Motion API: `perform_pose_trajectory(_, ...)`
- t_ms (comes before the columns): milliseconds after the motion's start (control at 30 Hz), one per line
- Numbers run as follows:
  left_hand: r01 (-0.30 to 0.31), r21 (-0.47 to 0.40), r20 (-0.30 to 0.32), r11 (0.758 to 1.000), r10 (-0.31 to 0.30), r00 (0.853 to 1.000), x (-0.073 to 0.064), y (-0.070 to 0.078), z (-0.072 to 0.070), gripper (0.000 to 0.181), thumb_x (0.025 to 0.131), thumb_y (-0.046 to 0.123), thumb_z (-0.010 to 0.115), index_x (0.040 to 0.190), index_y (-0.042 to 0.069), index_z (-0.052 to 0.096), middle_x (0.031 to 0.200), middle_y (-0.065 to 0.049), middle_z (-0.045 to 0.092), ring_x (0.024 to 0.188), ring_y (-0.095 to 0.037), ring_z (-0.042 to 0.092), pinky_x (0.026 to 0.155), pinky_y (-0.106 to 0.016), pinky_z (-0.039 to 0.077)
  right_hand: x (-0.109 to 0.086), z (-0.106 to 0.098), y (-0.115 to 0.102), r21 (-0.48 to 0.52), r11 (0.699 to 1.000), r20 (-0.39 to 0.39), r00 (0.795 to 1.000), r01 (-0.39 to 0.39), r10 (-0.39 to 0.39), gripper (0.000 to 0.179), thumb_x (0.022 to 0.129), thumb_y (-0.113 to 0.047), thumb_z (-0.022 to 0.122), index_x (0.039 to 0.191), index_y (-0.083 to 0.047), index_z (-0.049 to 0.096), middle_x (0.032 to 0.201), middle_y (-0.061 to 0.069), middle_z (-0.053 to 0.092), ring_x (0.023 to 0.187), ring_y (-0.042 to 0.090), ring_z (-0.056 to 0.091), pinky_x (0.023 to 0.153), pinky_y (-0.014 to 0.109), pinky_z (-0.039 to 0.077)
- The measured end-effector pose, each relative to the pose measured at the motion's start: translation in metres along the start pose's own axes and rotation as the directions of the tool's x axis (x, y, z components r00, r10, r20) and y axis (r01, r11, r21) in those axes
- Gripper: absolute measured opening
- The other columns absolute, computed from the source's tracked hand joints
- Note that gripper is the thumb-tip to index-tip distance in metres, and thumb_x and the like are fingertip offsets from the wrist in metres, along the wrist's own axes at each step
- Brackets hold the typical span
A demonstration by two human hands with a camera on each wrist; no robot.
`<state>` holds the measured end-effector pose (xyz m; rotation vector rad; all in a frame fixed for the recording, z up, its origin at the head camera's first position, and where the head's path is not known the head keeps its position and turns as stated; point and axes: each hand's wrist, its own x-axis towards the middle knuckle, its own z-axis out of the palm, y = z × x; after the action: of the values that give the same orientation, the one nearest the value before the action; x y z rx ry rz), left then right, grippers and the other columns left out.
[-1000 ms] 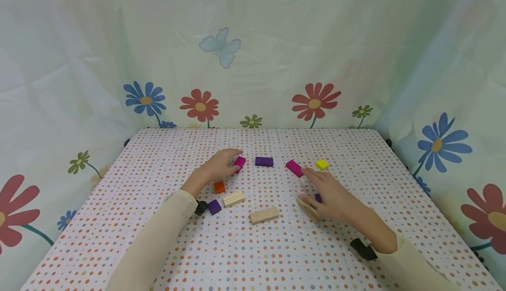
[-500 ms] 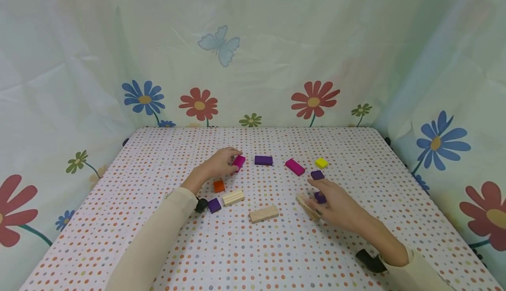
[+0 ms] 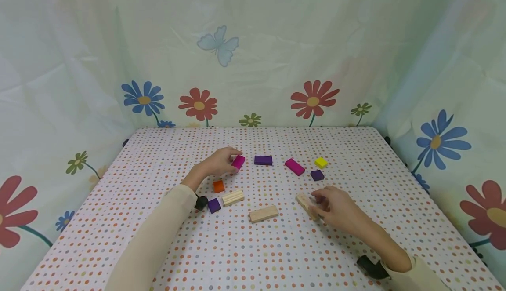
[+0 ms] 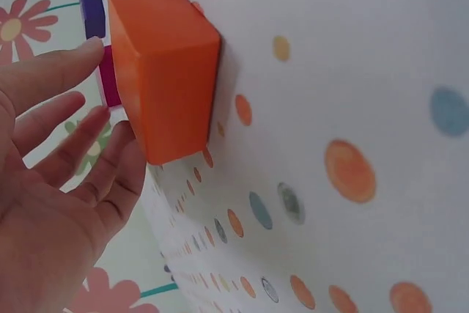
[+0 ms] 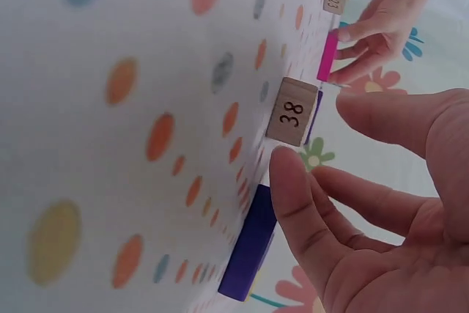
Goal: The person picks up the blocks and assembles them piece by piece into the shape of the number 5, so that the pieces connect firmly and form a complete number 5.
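My left hand (image 3: 219, 161) pinches a magenta block (image 3: 239, 162) on the spotted table; the thumb and fingers sit at its ends in the right wrist view. My right hand (image 3: 341, 209) is low beside a plain wooden block (image 3: 304, 204) whose end reads 38 (image 5: 292, 111). Its thumb and fingers are bent and apart, with a gap between them in the right wrist view; contact with the wood is unclear. A purple block (image 5: 249, 243) lies by the right fingertips, mostly covered by the hand in the head view. An orange block (image 4: 165, 71) stands under the left wrist.
Around them lie a purple block (image 3: 263, 160), another magenta block (image 3: 294, 167), a yellow block (image 3: 321, 162), a dark purple block (image 3: 317, 175), a ridged wooden block (image 3: 233, 198), a plain wooden block (image 3: 263, 214) and a small purple block (image 3: 214, 205). Printed cloth walls surround the table (image 3: 221, 256).
My right hand has drawn back toward me from beside the right magenta block, uncovering the dark purple block, and its fingers have bent more. The left hand stays at its magenta block.
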<state>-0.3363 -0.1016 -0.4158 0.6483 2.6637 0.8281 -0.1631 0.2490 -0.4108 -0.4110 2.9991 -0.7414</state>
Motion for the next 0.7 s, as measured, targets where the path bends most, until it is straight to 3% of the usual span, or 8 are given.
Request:
perform_pose_trajectory(200,0.008,-0.031,0.028,0.999,-0.007,1.0,0.0017,-0.005,-0.0012,0.063,0.098,0.009,0.075,0.156,0.007,0.051,0.157,-0.015,0.057,0.138,-0.035,0.062,0.113,-0.047,0.055,0.0002,0.0044,0.0008,0.023,0.997,0.024,0.997,-0.072,0.071,0.036,0.092,-0.018,0.083,0.118,0.005,0.074,0.097,0.004,0.075,0.084,0.011,0.067,0.068,0.025,0.057)
perform_pose_trajectory(467,0.006,-0.038,0.058,0.999,-0.004,0.998,0.0032,-0.0054,-0.0032,0.064,0.097,0.003,0.074,0.156,0.008,0.052,0.156,-0.016,0.057,0.138,-0.035,0.06,0.114,-0.047,0.054,0.0004,0.0075,-0.003,-0.013,0.993,0.039,0.992,-0.116,0.116,0.029,0.092,-0.025,0.083,0.106,-0.001,0.077,0.081,-0.004,0.07,0.072,0.008,0.059,0.061,0.022,0.049)
perform_pose_trajectory(700,0.042,-0.082,0.069,0.996,-0.037,0.997,0.0042,-0.0053,-0.0022,0.063,0.096,0.0,0.074,0.155,0.01,0.054,0.146,-0.018,0.062,0.119,-0.028,0.066,0.099,-0.037,0.058,0.0005,0.0082,-0.0029,0.01,0.987,0.048,0.986,-0.159,0.158,0.031,0.089,-0.026,0.087,0.104,-0.002,0.077,0.079,-0.003,0.069,0.07,0.009,0.059,0.06,0.022,0.048)
